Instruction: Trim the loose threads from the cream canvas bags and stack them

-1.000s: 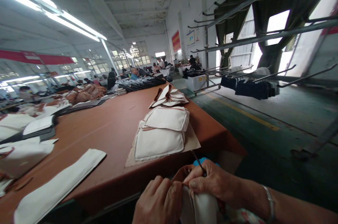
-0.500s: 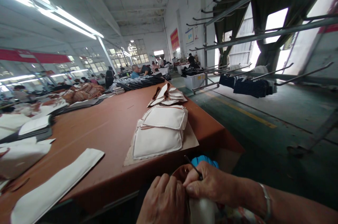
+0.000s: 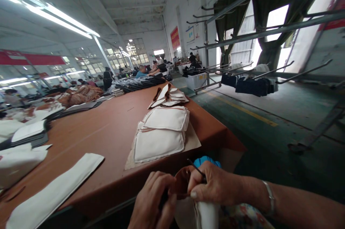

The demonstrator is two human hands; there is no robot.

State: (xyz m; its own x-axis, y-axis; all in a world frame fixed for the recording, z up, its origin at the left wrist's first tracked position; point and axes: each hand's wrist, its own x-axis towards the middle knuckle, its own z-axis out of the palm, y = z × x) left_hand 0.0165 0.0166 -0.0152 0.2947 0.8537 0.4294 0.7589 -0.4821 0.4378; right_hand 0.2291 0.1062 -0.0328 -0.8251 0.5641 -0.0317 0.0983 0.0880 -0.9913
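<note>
At the bottom of the head view my left hand (image 3: pixel 155 200) is closed, thumb and fingers pinched at the left edge of a brown and white piece (image 3: pixel 185 209). My right hand (image 3: pixel 208 186) grips that piece's upper edge between thumb and fingers, and a thin dark tool (image 3: pixel 197 170) sticks out of the same hand. A metal bangle circles the right wrist. Beyond the hands, stitched white pieces (image 3: pixel 159 145) lie stacked on a sheet of brown paper (image 3: pixel 194 136). Part of the held piece is hidden behind the fingers.
The brown-covered table (image 3: pixel 107 128) stretches ahead. A long white piece (image 3: pixel 56 189) lies at its left front. Folded white pieces (image 3: pixel 169 96) and dark bundles (image 3: pixel 140 83) sit farther back. On the right stands a metal rack (image 3: pixel 242 38). A person (image 3: pixel 142 72) is beyond the table.
My left hand has shifted left and its fingers have lifted, uncovering more of the held piece. My right hand keeps its grip. The whole view has moved slightly.
</note>
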